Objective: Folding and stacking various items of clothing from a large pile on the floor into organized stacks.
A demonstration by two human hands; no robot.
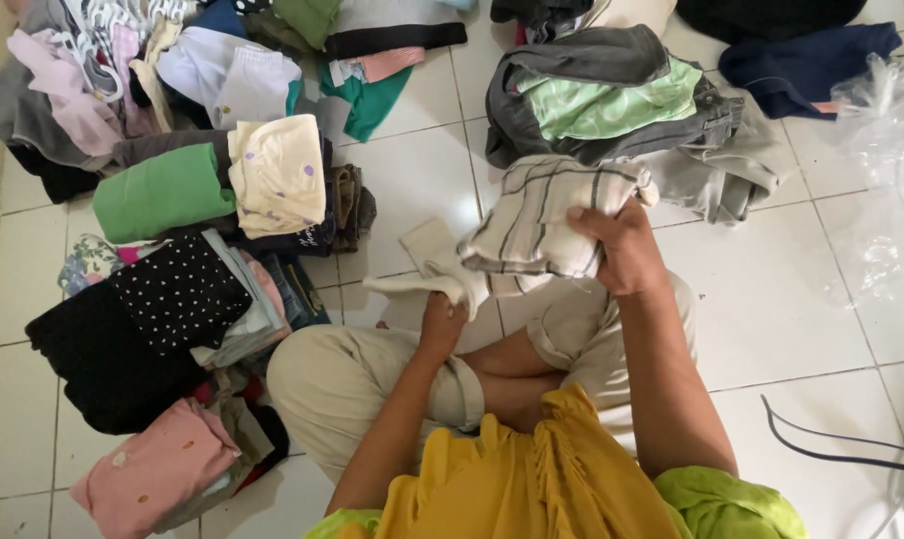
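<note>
Step in hand: you were part-way through folding a cream cloth with dark stripes, held up above your crossed legs; judged mid-fold, not finished.
Right hand: your right hand was closed over the right end of the striped cloth, gripping the bunched layers.
Left hand: your left hand was closed on the plain cream end of the same cloth, lower and nearer your knee.
Cloth position: in the air between both hands, centre of the scene, over the white tiled floor, touching no pile.
Next move calls for: probably bringing the loose left end over the bunched part, keeping the edges square, then a free spot to set it down.
Left side: folded pieces lay stacked there, among them a green piece, a cream dotted piece, a black dotted piece and a pink piece.
Far side: an unfolded heap with a grey and light green garment lay just beyond the cloth.
In the way: the left stack crowded your knee; a dark cable crossed the floor near right; clear plastic lay far right.
</note>
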